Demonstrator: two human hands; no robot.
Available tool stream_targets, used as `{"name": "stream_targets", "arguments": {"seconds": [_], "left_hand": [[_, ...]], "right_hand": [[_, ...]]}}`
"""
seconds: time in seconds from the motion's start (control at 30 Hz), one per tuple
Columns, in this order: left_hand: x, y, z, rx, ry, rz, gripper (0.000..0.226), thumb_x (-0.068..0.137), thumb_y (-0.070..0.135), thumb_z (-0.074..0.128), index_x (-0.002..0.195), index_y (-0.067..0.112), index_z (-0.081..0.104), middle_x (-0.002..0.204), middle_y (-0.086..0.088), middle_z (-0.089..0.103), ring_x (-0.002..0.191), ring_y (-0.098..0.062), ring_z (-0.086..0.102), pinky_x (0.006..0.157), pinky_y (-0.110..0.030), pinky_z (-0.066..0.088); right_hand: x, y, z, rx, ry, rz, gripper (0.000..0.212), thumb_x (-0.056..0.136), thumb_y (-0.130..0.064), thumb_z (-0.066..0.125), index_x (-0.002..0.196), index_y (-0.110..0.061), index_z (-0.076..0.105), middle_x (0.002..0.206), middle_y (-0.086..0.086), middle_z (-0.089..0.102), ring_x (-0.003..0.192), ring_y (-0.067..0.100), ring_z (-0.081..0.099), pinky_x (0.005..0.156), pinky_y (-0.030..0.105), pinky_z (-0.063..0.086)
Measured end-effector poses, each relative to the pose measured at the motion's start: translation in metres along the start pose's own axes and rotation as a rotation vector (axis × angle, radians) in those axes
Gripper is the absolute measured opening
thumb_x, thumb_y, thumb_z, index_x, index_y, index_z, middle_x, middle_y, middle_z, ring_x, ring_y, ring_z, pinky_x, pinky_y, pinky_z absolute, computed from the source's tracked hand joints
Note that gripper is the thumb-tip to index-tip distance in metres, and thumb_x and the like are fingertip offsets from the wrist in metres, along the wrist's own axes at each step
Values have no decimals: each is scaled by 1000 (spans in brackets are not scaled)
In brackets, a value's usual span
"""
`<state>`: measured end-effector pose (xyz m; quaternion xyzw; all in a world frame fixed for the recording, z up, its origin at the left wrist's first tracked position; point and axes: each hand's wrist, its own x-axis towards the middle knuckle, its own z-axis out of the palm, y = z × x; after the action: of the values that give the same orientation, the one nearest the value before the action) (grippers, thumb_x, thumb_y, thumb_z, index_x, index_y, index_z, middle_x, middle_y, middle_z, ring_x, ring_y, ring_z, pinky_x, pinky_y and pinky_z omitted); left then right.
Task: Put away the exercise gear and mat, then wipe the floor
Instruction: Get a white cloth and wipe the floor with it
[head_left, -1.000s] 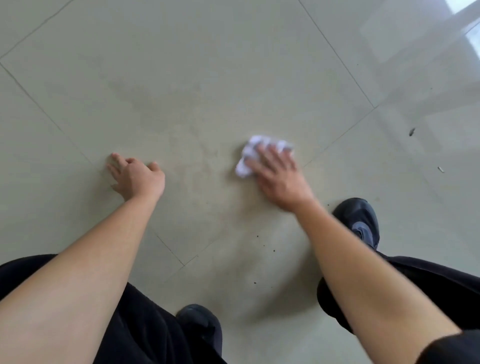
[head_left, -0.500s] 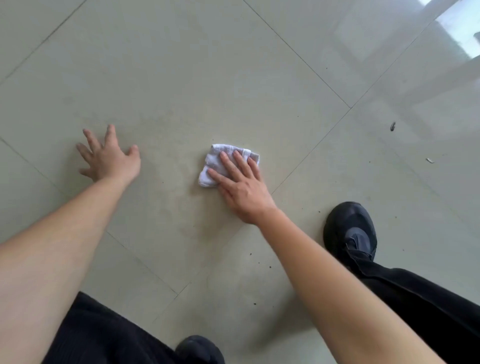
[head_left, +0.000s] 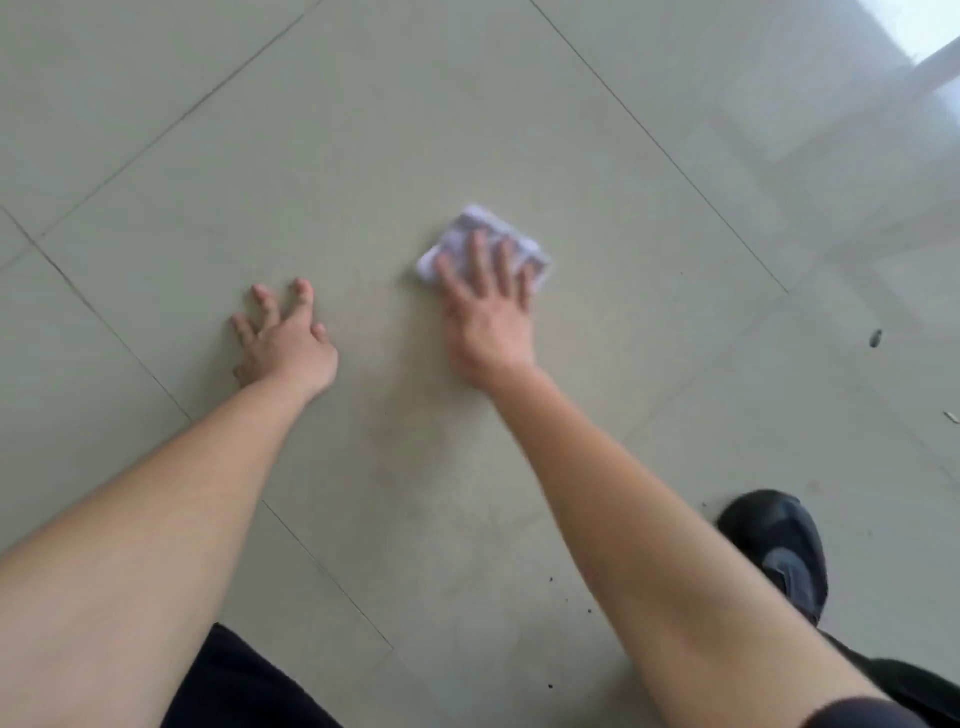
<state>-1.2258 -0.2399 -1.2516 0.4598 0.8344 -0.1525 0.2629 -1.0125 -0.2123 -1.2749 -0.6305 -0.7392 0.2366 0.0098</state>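
Pale grey-green floor tiles (head_left: 363, 130) fill the head view. Just above centre, a folded white cloth (head_left: 470, 231) lies flat under the right hand (head_left: 488, 317), whose straight, spread fingers press it down. At the cloth's eight o'clock, the left hand (head_left: 283, 348) rests on the tile, fingers splayed and holding nothing. A black shoe (head_left: 774, 540) sits at four o'clock.

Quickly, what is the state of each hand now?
Left hand: open, fingers spread on the floor.
Right hand: open, flat fingers pressing the white cloth.

No legible txt, labels or nos. anywhere.
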Motion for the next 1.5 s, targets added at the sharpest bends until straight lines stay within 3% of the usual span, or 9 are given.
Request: {"name": "stream_targets", "arguments": {"seconds": [0.2,0.37,0.47,0.77,0.87,0.93,1.07,1.2,1.5], "left_hand": [[3,-3,-9,-30,-105,22,86,89,58,54,155,39,1,164,-4,-12,148,-43,-4,118,-53,18],[-5,-2,-7,-36,-132,-10,137,49,84,70,152,44,-10,163,1,-20,149,-38,-10,117,-57,21],[-8,0,-7,-25,-89,-18,139,46,84,72,152,43,-7,163,2,-17,150,-37,-9,116,-57,25],[-8,4,-8,-32,-96,-46,136,47,83,72,153,42,-4,163,5,-17,150,-36,-9,112,-62,27],[-9,4,-7,-40,-85,-54,136,47,84,71,151,45,-7,162,6,-19,150,-35,-9,114,-61,25],[-10,4,-8,-46,-77,-52,137,47,84,71,151,46,-9,162,6,-21,150,-34,-9,115,-59,25],[-12,6,-10,-62,-75,-63,135,49,82,72,150,48,-10,161,8,-24,150,-31,-13,116,-57,24],[-13,8,-13,-67,-87,-78,136,46,81,74,151,48,-6,162,9,-22,150,-31,-11,117,-56,23],[-12,13,-20,-88,-71,-93,123,58,73,76,155,33,14,164,-11,-2,150,-35,4,122,-41,8]], "right_hand": [[60,32,-17,-113,-12,-533,48,96,-30,39,141,-31,55,156,12,41,141,42,38,114,59,25],[122,102,-84,18,149,420,62,95,-21,38,153,-41,28,168,2,7,153,30,5,121,49,2],[136,71,-76,42,187,612,61,98,-23,36,156,-38,23,168,6,2,153,34,-2,121,54,-3],[132,-140,9,-261,-277,-715,59,98,-44,45,154,-39,28,168,4,6,153,37,-2,120,56,-8],[163,-142,3,-335,-302,-916,52,103,-38,35,154,-41,28,168,-2,9,154,29,7,122,48,3],[209,-115,-18,-353,-238,-898,52,105,-31,30,156,-36,23,167,0,9,153,28,10,121,47,8],[322,-16,-90,-341,14,-296,65,89,-26,18,152,-35,31,164,6,18,148,30,21,113,56,21],[332,50,-137,-189,-34,158,51,99,-29,31,149,-40,29,166,5,9,151,35,7,117,60,8],[167,11,-72,-397,-235,-702,50,106,-38,28,155,-37,26,167,7,10,150,39,8,117,65,5]]}}
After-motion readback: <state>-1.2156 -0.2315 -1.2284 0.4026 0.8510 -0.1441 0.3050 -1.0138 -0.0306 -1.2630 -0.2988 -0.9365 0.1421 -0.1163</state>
